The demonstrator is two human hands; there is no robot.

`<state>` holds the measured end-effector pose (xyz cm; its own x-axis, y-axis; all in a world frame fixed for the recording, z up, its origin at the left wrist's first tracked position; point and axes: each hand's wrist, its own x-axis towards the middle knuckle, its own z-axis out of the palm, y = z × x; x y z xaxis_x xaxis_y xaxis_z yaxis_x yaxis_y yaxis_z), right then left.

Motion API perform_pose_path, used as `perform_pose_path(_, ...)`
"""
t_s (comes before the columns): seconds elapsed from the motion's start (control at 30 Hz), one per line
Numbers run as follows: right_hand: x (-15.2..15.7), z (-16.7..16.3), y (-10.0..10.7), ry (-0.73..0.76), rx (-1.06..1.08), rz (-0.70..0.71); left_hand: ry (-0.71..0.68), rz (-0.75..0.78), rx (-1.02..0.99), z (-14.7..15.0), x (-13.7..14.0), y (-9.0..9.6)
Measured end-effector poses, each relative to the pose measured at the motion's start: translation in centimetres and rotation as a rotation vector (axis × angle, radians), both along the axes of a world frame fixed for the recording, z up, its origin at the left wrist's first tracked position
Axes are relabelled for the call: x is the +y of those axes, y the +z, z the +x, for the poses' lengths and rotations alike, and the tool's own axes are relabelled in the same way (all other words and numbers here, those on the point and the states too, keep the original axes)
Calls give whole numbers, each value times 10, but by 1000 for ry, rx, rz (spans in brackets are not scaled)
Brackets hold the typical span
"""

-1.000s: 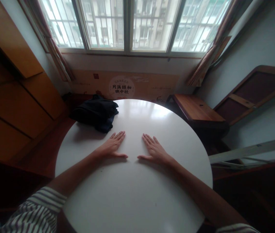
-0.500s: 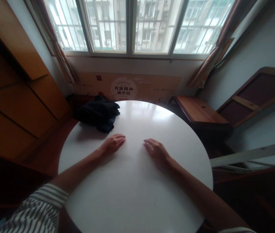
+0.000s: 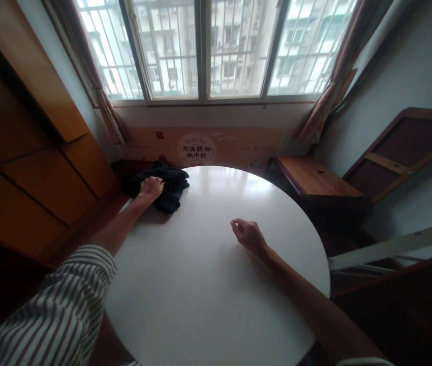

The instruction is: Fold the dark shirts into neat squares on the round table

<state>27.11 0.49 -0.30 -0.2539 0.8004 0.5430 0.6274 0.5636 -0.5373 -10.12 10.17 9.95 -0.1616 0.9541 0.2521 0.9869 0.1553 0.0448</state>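
A crumpled heap of black cloth (image 3: 172,190), perhaps a garment, lies at the far left edge of the round white table (image 3: 201,284). My left hand (image 3: 152,188) is on top of it, fingers closed and gripping the fabric; part of the heap is hidden behind the hand. Above the table's right half is my right hand (image 3: 250,236), apart from the cloth. Its fingers are curled in, thumb close to the fingertips, and nothing shows between them.
A wooden bench (image 3: 315,175) stands beyond the table at the right, near a leaning wooden panel (image 3: 387,165). Orange cabinets (image 3: 48,173) line the left. Behind the table are a printed cardboard panel (image 3: 239,145) and a barred window (image 3: 235,56).
My left hand has moved forward and left from the tabletop onto the black cloth and closed on it. My right hand's fingers have curled in more. The view has shifted slightly.
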Motion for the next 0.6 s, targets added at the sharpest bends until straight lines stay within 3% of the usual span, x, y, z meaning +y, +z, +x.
perform_pose_path(0.07, 1, 1, 0, -2, 10, -2, -3, 106, -80, -1, 12, 13)
perform_pose_path(0.2, 2, 2, 2, 22, 58, -20, -229, 677, -360, 10, 20, 65)
perform_pose_path(0.27, 2, 3, 4, 41, 131, -29, -432, 888, -471, 28, 8, 93)
perform_pose_path(0.37, 2, 3, 7, 105, 339, -122, -662, 981, -513, 69, -28, 113)
perform_pose_path(0.43, 3, 3, 8, 175, 538, -267, -743, 906, -546, 97, -58, 104)
perform_pose_path(0.47, 4, 4, 8, 201, 654, -346, -792, 779, -577, 108, -73, 92)
perform_pose_path(0.5, 6, 4, 8, 210, 773, -408, -858, 575, -608, 117, -85, 77)
perform_pose_path(0.6, 12, 9, 8, 143, 1026, -472, -988, -227, -607, 131, -109, 23)
